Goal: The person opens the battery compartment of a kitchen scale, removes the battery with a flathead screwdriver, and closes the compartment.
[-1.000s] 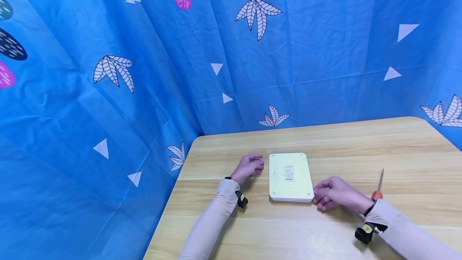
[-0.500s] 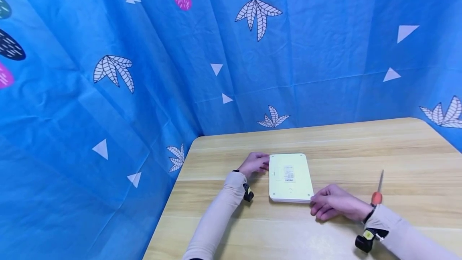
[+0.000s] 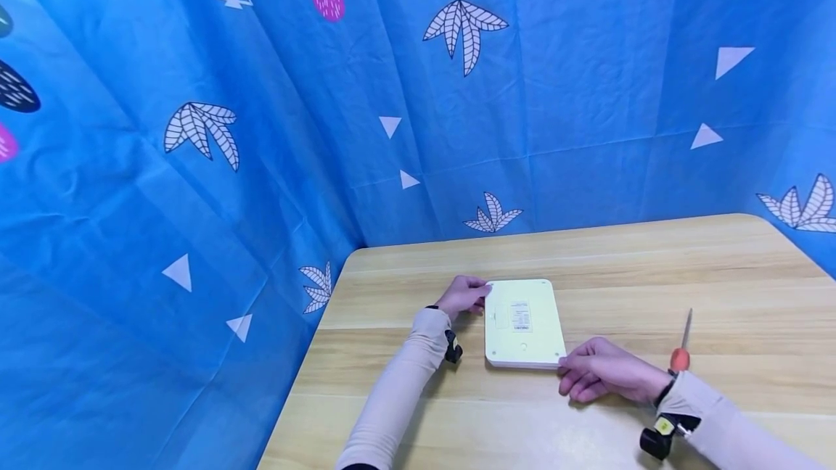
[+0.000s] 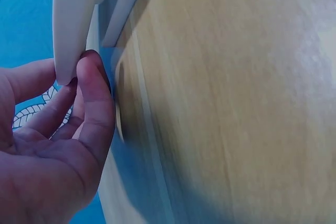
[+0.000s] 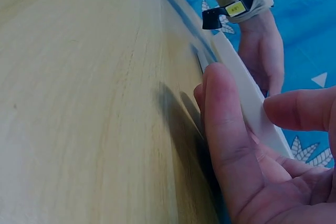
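A flat white rectangular device (image 3: 525, 345) lies with its labelled back up on the table. The back shows a printed label (image 3: 520, 316), a small compartment cover (image 3: 501, 315) and a small dark spot at each corner. My left hand (image 3: 462, 294) pinches its far left corner between thumb and fingers. At its near right corner my right hand (image 3: 604, 370) pinches the edge. In the left wrist view a gap shows between the pinched white panel (image 4: 73, 19) and a second pale part (image 4: 126, 11) below it. In the right wrist view the white edge (image 5: 247, 85) runs between thumb and fingers.
A screwdriver (image 3: 681, 358) with a red handle lies on the table (image 3: 751, 267), beyond my right wrist. A blue patterned curtain (image 3: 588, 93) hangs behind the table and along its left side.
My left hand has moved right onto the device's far left corner and taken hold of it. My right hand has shifted slightly down and left and now pinches the near right corner.
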### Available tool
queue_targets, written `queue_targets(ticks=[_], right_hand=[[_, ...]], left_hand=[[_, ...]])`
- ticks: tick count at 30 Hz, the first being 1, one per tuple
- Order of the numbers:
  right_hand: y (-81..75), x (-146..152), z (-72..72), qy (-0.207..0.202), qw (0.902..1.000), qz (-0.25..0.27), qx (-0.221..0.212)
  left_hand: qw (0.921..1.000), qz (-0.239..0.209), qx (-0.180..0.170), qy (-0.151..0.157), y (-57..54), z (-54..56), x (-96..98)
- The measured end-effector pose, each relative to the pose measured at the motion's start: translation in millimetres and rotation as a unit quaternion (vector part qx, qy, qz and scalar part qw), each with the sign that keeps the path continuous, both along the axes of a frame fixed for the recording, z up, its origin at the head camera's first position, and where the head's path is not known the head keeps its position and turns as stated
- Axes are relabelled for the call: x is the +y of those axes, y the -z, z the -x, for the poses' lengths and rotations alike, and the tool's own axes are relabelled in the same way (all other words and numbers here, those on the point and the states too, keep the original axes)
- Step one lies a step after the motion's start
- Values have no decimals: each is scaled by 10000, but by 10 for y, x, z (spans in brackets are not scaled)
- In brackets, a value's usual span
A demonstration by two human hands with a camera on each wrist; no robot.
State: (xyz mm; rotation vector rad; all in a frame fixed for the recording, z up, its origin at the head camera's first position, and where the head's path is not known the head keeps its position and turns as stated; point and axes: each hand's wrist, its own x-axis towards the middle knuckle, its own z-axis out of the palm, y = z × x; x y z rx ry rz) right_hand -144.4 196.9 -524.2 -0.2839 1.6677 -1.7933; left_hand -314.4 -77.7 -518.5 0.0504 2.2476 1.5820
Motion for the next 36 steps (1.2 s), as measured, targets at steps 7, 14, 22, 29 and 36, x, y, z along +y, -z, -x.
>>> queue_targets(ticks=[7,14,22,29,36], right_hand=[[6,23,16,-144,9998,105,-13],[-15,129,51,-149,9997,154,-94],[-63,229,149,-74,10000,-15,-59],[-89,308,238,161,9992,-359,-45],[-141,378,348,272,9973,-672,103]], left_hand=[[9999,-59,-122,6,-11,-9,-39],[9984,-216,-356,383,-21,-12,-136],[9947,-435,-650,664,-54,-43,-274],[9914,-541,-876,808,-88,-109,-357],[9877,-522,-1103,979,-82,-142,-443]])
